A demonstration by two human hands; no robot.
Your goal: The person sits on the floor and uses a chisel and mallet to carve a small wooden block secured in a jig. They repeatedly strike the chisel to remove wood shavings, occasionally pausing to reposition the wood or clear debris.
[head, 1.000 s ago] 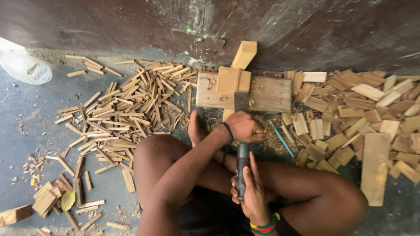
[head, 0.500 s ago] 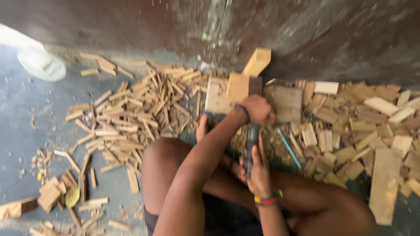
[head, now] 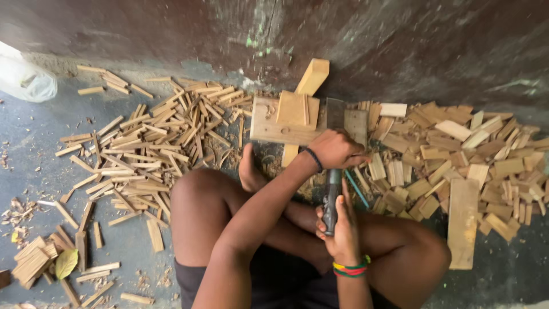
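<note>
I sit cross-legged on the floor facing a flat wooden block [head: 269,129]. A pale wood piece [head: 297,109] lies on it and a longer stick [head: 311,77] leans behind. My right hand [head: 341,232], with a coloured wristband, is shut on the dark handle of a chopping tool [head: 331,197]. The tool's grey blade [head: 335,113] rests on the block. My left hand [head: 337,150], with a black wristband, lies curled over the tool's neck at the block's near edge. What its fingers hold is hidden.
Several thin split sticks [head: 148,151] are heaped on the left. Wider flat offcuts [head: 452,149] are piled on the right, with a long plank [head: 462,220] beside my knee. A dark stained wall [head: 372,40] rises behind. A white bag [head: 26,80] lies far left.
The tool's blade has moved up from my lap onto the block. My left hand has moved up with it to the block's edge.
</note>
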